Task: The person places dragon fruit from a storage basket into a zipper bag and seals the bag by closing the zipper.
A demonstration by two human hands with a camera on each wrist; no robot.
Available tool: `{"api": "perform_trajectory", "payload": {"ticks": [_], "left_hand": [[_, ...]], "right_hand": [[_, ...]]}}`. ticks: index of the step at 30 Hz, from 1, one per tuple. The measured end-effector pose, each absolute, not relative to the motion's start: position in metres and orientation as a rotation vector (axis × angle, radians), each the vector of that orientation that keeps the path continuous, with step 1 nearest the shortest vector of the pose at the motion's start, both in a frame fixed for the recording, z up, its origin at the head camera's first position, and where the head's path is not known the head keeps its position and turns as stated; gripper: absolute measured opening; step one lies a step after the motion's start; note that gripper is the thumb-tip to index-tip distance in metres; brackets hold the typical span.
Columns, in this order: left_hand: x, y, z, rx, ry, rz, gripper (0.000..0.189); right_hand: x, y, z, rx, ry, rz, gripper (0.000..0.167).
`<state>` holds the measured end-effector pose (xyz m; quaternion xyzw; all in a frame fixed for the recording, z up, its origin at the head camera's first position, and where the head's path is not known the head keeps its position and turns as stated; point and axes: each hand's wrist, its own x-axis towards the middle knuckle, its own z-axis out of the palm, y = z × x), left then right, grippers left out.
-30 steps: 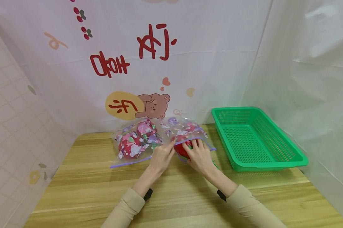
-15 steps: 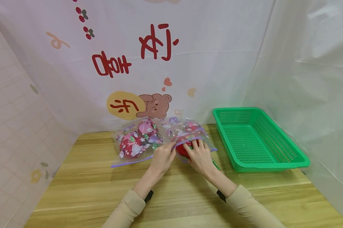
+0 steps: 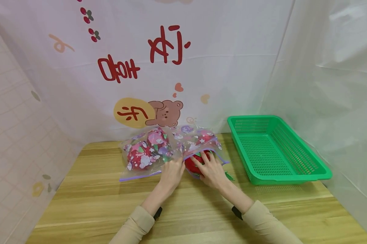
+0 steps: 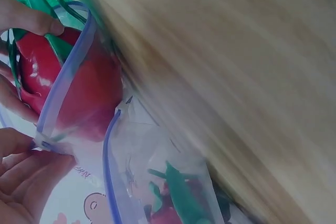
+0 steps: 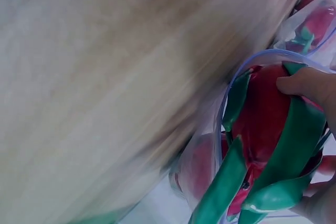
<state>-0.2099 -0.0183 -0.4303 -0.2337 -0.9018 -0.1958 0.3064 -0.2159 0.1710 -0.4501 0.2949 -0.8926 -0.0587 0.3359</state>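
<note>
The left hand [image 3: 172, 171] pinches the patterned bag [image 3: 198, 139] at its rim; the right hand [image 3: 213, 172], thumb and fingers curved, grips the red fruit [image 3: 190, 166] in its mouth, how deep I can't quite tell. Best hold that rim wide, green leaves [image 5: 299, 135] clear.

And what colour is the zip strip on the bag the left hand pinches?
Bluish purple; the zip strip shows best in the left wrist view.

Bright head view — wrists blurrier
</note>
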Motion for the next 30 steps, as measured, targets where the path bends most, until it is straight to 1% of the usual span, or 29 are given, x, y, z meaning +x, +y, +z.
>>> {"api": "perform_trajectory", "payload": {"ticks": [3, 10, 15, 19, 21, 26, 28, 30], "left_hand": [[-0.209, -0.019, -0.43, -0.644, -2.371, -0.526, 0.016], [-0.207, -0.021, -0.429, -0.683, -2.324, -0.457, 0.013], [-0.204, -0.019, -0.428, -0.728, -2.294, -0.438, 0.01], [-0.202, -0.014, -0.427, -0.815, -2.261, -0.442, 0.01], [-0.202, -0.013, -0.427, -0.826, -2.255, -0.447, 0.011], [-0.204, -0.014, -0.429, -0.702, -2.32, -0.47, 0.009], [-0.205, -0.016, -0.43, -0.654, -2.352, -0.476, 0.007], [-0.206, -0.019, -0.431, -0.617, -2.373, -0.479, 0.005]], "right_hand": [[-0.215, 0.17, -0.451, 0.775, -2.328, -0.16, 0.08], [-0.216, 0.168, -0.45, 0.747, -2.292, -0.173, 0.069], [-0.218, 0.162, -0.45, 0.719, -2.288, -0.171, 0.072], [-0.221, 0.156, -0.451, 0.704, -2.274, -0.157, 0.076], [-0.223, 0.155, -0.451, 0.713, -2.272, -0.143, 0.082], [-0.225, 0.157, -0.45, 0.804, -2.304, -0.069, 0.093], [-0.225, 0.161, -0.448, 0.855, -2.344, -0.019, 0.095], [-0.223, 0.165, -0.445, 0.907, -2.391, 0.016, 0.093]]}}
